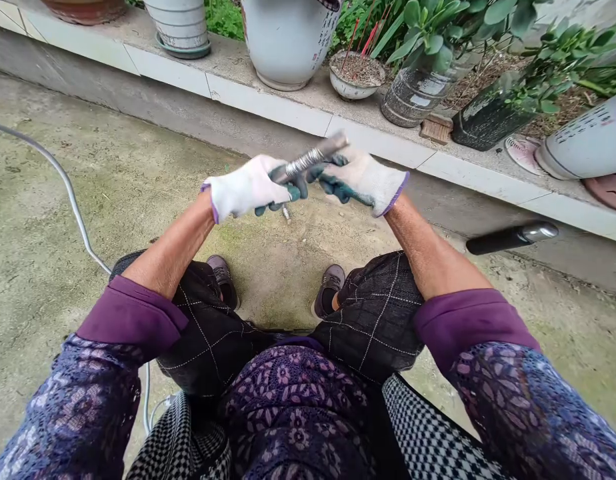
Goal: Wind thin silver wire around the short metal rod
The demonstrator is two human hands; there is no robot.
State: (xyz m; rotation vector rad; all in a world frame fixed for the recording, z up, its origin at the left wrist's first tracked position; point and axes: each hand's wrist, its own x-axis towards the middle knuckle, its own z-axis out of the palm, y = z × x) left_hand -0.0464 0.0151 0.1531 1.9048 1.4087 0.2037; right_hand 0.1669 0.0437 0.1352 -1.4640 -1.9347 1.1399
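Observation:
Both hands wear white knit gloves with dark green palms and purple cuffs. My left hand (268, 183) is closed around the lower left end of a metal rod (311, 160) with a shiny, coil-like middle. The rod slants up to the right, its plain grey end blurred. Close by, my right hand (355, 177) has its fingers curled just under the rod's right half. What sits in those fingers is hidden. Below my left fingers shows a short, shiny ribbed metal piece (287, 213); whether it is held or lies on the ground, I cannot tell.
A tiled ledge (283, 113) crosses ahead, bearing a large white pot (291, 47), a bowl with red sticks (357, 75) and several plants. A black tube with a silver end (513, 239) is at right. A grey cable (63, 177) runs along the concrete at left.

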